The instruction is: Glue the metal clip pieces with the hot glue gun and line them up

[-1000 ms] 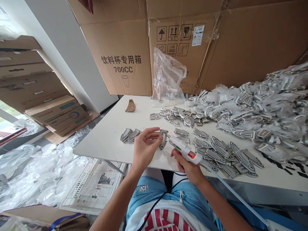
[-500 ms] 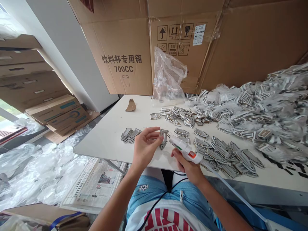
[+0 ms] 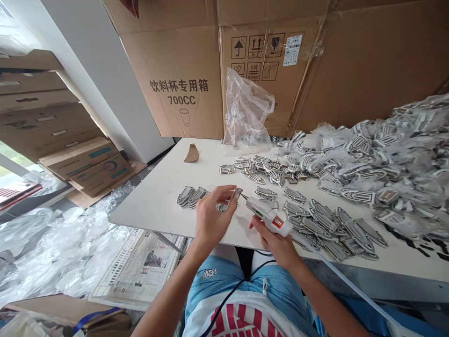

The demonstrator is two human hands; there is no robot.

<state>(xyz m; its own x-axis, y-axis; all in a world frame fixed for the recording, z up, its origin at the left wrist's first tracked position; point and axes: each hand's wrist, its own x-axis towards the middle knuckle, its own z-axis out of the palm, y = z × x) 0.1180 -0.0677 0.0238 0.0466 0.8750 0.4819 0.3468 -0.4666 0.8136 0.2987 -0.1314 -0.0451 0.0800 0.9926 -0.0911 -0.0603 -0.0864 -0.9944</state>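
Observation:
My left hand (image 3: 216, 213) pinches a small grey oblong metal-looking piece (image 3: 234, 199) between thumb and fingers, tilted on edge above the table. In my right hand (image 3: 273, 238) is a white glue gun (image 3: 264, 213) with an orange part on its side. Its thin nozzle points left and reaches the held piece or just beside it; contact is hard to tell. A pale rod or tube runs from the gun's rear down to the right. Left of my left hand lie small stacks of similar pieces (image 3: 191, 196), with one partly hidden behind the fingers.
Rows of grey pieces (image 3: 319, 222) lie right of the gun, and a loose pile (image 3: 266, 167) sits behind. A large heap of bagged pieces (image 3: 372, 159) fills the right side. A clear plastic bag (image 3: 245, 112) stands before cardboard boxes (image 3: 178, 61). A cardboard scrap (image 3: 191, 153) lies back left.
The held piece has turned from facing up to a steeper, edge-on tilt in my left hand. The glue gun has shifted slightly left, its nozzle still close to the piece.

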